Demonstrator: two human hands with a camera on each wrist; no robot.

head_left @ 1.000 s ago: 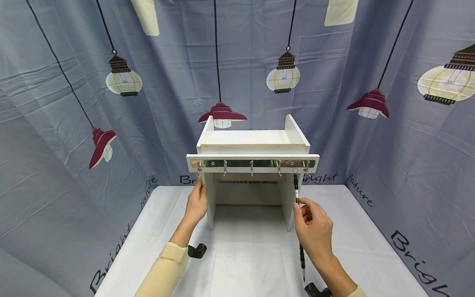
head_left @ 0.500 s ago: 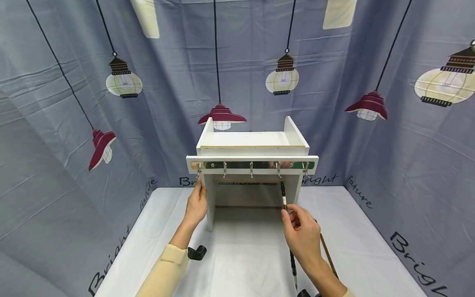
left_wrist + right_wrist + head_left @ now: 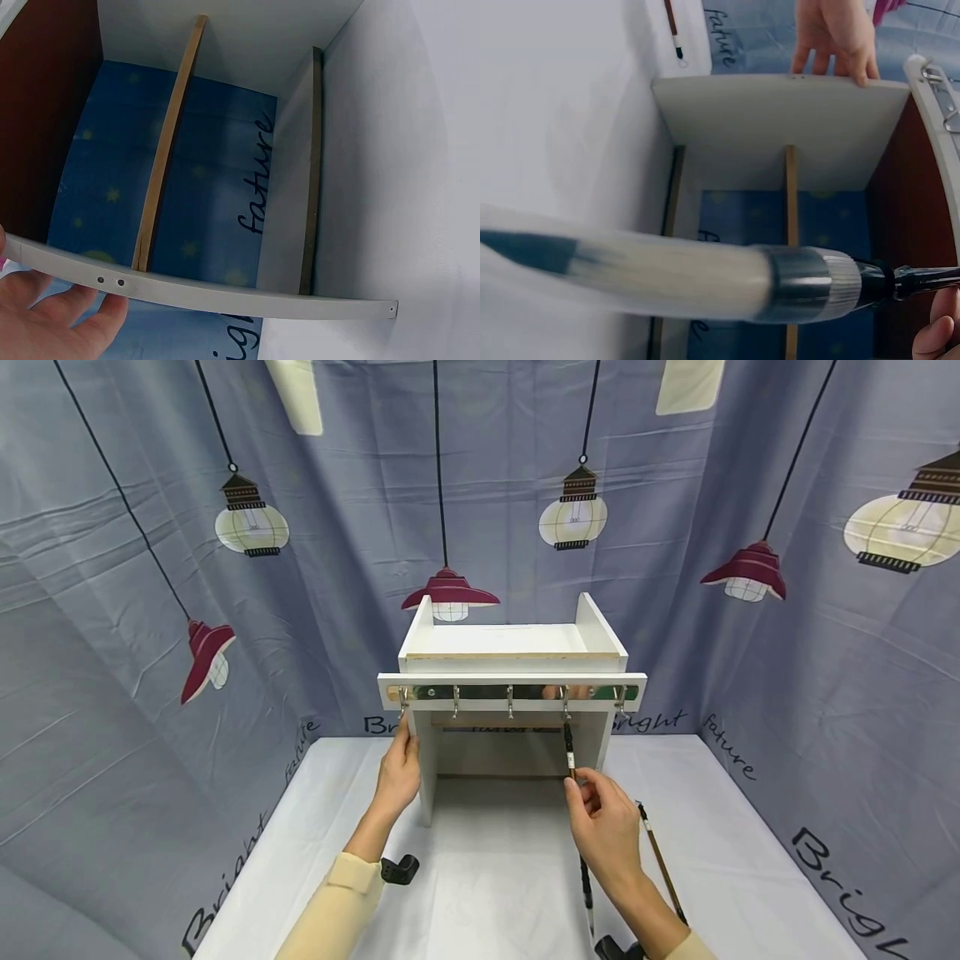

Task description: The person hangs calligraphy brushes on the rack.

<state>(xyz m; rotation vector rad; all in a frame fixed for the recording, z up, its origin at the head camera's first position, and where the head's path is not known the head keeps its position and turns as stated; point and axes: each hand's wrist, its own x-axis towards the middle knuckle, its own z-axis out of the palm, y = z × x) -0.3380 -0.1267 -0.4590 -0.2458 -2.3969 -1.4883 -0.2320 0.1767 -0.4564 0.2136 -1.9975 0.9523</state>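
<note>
My right hand (image 3: 607, 835) pinches a calligraphy brush (image 3: 569, 752) by its upper handle, its bristles pointing down. The brush's top end is right at the second hook from the right (image 3: 566, 703), on the hook rail (image 3: 480, 702) of a white shelf (image 3: 510, 643). Close up in the right wrist view, the held brush shows pale bristles (image 3: 675, 277) with a dark tip. My left hand (image 3: 397, 768) holds the front edge of the shelf's left side panel, below the leftmost hook. The left wrist view shows its fingers (image 3: 105, 322) against that panel edge.
A second brush (image 3: 662, 864) lies on the white table (image 3: 510, 893), right of my right hand. Another brush (image 3: 673, 26) lies beyond the left panel in the right wrist view. Wooden crossbars (image 3: 169, 142) span the shelf. A patterned curtain (image 3: 337, 568) surrounds the table.
My right hand has carried the brush leftward, from beside the rightmost hook to the hook before it. The brush on the table has come into view. My left hand stays in place.
</note>
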